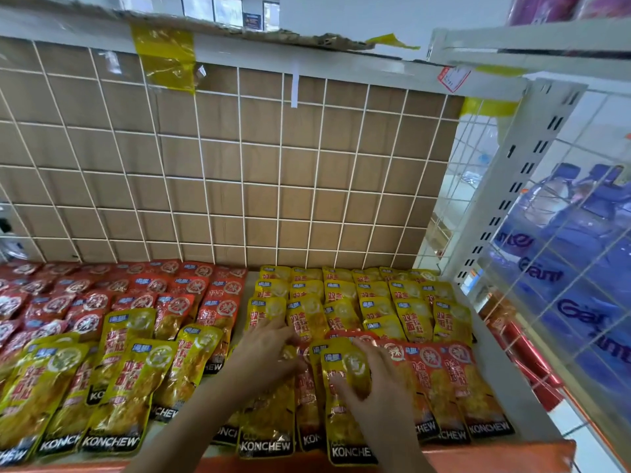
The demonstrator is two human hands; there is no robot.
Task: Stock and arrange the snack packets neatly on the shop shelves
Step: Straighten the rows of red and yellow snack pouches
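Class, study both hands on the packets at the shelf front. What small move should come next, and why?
Probably the right hand should push the yellow packet it rests on slightly back and square it with its neighbours. The packet overlaps the red packets beside it, and its lower edge juts out past the rest of the front row.

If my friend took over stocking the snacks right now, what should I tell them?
Left hand: open, resting on packets mid-shelf.
Right hand: flat on the front yellow packet.
Done: yellow rows back right and red rows back left look tidy.
To do: loose yellow packets lie over the reds at front left, and red packets sit front right; probably sort and straighten these.
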